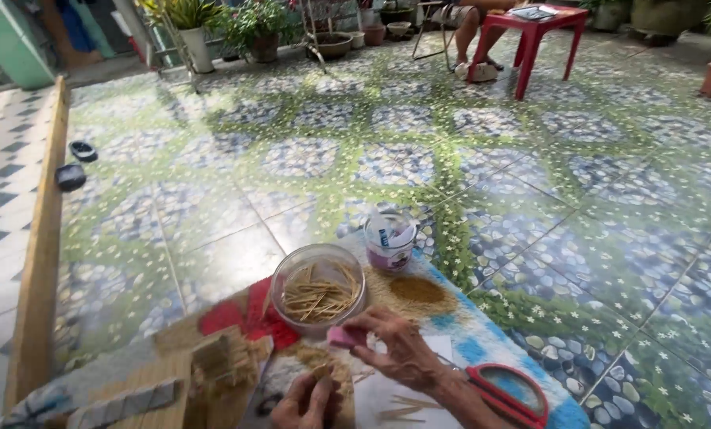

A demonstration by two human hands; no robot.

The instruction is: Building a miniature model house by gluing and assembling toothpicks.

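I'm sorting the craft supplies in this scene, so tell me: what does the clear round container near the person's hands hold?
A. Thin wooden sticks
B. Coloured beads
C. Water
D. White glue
A: the clear round plastic container holds a loose heap of thin pale wooden sticks, just beyond the right hand, which pinches a small pink object.

Two bare hands, left hand [306, 403], right hand [395, 349], bare right forearm, no sleeves, rings or gloves visible
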